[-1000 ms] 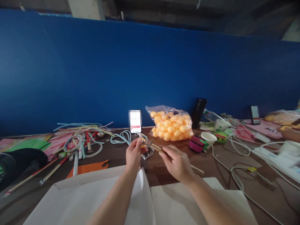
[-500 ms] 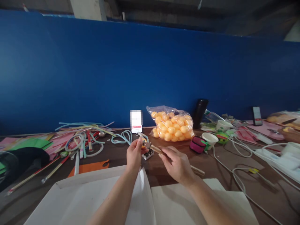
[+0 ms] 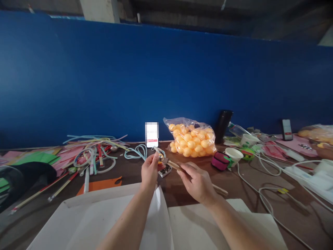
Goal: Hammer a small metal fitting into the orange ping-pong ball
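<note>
My left hand [image 3: 149, 171] is raised over the brown table [image 3: 182, 184], its fingers pinched on a small orange and metal piece [image 3: 160, 160]. My right hand [image 3: 197, 182] is closed round a thin wooden stick [image 3: 173, 165], whose far tip meets the piece at the left hand's fingertips. The stick's other end pokes out behind the right hand, low over the table. A small white box of dark beads [image 3: 165, 170] lies on the table just under the two hands.
A clear bag of orange balls [image 3: 191, 140] stands behind the hands, with a black cup [image 3: 223, 126] and a pink pouch [image 3: 219, 160] to its right. Coloured tubes and sticks [image 3: 91, 152] litter the left. White cables [image 3: 262, 180] run right. White sheets [image 3: 109, 218] lie near me.
Both hands hold as before; the view has drifted slightly, and the hands sit a little higher and to the right in the picture.
</note>
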A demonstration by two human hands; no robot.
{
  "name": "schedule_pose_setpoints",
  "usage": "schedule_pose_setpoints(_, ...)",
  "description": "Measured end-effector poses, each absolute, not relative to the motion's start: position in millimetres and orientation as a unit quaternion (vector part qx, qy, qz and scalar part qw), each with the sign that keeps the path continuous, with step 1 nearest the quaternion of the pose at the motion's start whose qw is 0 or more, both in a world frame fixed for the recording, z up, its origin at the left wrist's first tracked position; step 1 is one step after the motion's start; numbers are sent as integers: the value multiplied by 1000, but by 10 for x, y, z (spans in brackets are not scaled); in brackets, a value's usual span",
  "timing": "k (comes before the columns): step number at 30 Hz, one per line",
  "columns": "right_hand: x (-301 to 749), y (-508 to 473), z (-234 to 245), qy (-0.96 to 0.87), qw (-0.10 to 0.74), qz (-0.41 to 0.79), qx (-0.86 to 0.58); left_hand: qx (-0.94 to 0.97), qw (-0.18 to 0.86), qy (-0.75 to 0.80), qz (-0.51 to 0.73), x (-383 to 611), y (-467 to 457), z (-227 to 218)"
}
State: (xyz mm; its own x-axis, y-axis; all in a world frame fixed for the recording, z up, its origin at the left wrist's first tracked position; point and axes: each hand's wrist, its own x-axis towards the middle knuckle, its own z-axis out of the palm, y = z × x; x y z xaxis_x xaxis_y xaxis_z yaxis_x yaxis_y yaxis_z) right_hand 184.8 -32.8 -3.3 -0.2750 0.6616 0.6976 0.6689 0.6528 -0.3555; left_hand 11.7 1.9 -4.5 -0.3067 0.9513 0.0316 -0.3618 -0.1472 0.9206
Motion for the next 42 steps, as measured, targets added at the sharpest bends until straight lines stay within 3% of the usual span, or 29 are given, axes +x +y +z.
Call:
schedule_pose_setpoints(18,1896,-325,2,-777,469,-20,-420,317,498,420,689,107,43,-80)
schedule_pose_setpoints(42,1894,-323,-5,-781,442,3,-441,358,478,422,682,131,37,-72)
